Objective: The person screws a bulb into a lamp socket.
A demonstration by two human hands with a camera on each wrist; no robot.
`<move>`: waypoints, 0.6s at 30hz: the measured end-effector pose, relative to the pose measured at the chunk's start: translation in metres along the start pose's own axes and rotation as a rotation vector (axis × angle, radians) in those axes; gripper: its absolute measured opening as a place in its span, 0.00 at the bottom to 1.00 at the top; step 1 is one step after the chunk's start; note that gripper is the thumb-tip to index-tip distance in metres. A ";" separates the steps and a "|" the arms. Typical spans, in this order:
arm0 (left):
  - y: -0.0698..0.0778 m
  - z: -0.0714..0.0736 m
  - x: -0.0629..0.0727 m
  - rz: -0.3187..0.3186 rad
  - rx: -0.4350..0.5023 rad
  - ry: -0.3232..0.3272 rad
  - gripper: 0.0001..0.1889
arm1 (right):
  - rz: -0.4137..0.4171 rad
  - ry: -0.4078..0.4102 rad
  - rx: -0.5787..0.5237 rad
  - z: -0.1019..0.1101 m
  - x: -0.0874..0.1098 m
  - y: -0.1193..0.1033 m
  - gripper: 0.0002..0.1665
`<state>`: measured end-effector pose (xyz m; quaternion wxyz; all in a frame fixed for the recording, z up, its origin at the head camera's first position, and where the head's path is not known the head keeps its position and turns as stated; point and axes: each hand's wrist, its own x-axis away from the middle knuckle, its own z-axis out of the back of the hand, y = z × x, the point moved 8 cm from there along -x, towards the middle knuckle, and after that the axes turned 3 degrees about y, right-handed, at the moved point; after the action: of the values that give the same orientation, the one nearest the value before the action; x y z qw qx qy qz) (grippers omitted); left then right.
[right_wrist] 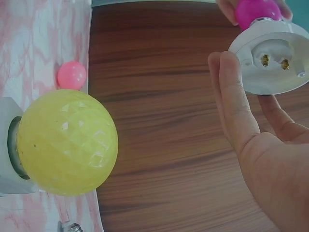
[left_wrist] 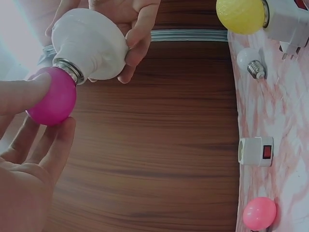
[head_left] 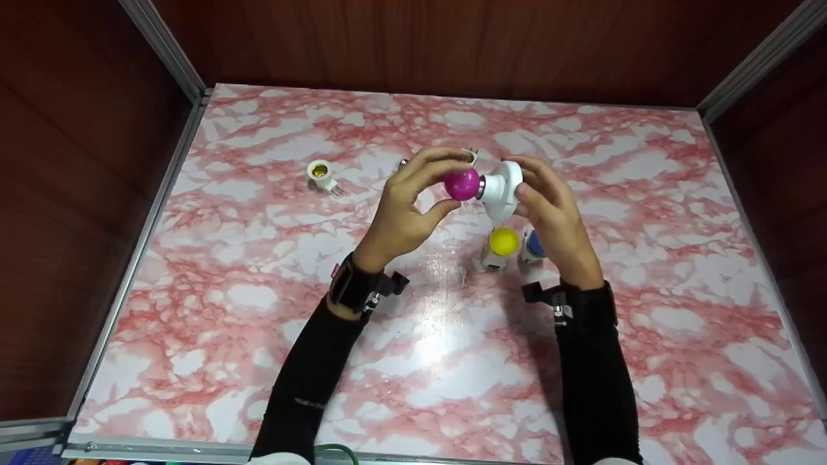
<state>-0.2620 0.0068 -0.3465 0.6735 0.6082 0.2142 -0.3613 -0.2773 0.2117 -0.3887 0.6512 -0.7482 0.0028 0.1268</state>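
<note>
Above the table, my left hand point(head_left: 407, 210) pinches a magenta light bulb point(head_left: 461, 185) between thumb and fingers. The rim of a round white lamp holder point(head_left: 504, 197) is gripped by my right hand point(head_left: 557, 216). The bulb's metal base points into the holder's mouth, and a strip of silver thread shows between them in the left wrist view. Two brass contacts point(right_wrist: 265, 60) are visible on the underside of the holder in the right wrist view. Just below the hands, a yellow bulb point(head_left: 503, 241) sits in a white plug-in socket, beside a partly covered blue bulb point(head_left: 535, 245).
A white plug-in socket point(head_left: 321, 173) lies to the left on the marbled table point(head_left: 252, 297). The left wrist view also has a white bulb point(left_wrist: 248, 58), a socket with a red switch point(left_wrist: 256, 151) and a pink bulb point(left_wrist: 259, 213). Brown panels point(head_left: 452, 45) wall the table.
</note>
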 end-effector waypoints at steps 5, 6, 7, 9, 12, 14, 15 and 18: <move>-0.004 -0.001 0.000 0.047 0.048 -0.009 0.28 | 0.018 -0.001 -0.007 0.000 0.001 -0.002 0.33; -0.004 -0.001 0.000 0.049 0.047 -0.011 0.27 | 0.021 -0.002 -0.008 0.000 0.001 -0.002 0.33; -0.005 -0.001 0.000 0.051 0.047 -0.013 0.27 | 0.023 -0.003 -0.009 0.000 0.001 -0.003 0.32; -0.005 -0.001 0.000 0.053 0.043 -0.018 0.26 | 0.027 -0.006 -0.012 -0.001 0.001 -0.004 0.32; -0.005 -0.001 0.000 0.064 0.023 -0.020 0.25 | 0.029 -0.006 -0.011 -0.001 0.001 -0.005 0.32; -0.006 0.000 0.000 0.088 0.001 -0.021 0.25 | 0.028 -0.003 -0.009 -0.001 0.001 -0.005 0.34; -0.007 0.000 0.000 0.103 -0.011 -0.022 0.26 | 0.028 -0.001 -0.007 -0.001 0.001 -0.004 0.34; -0.009 0.001 0.002 0.165 -0.018 -0.021 0.26 | 0.025 0.006 0.000 0.000 0.001 -0.004 0.35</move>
<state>-0.2676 0.0056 -0.3540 0.7085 0.6141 0.1595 -0.3088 -0.2752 0.2127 -0.3852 0.6496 -0.7484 0.0141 0.1330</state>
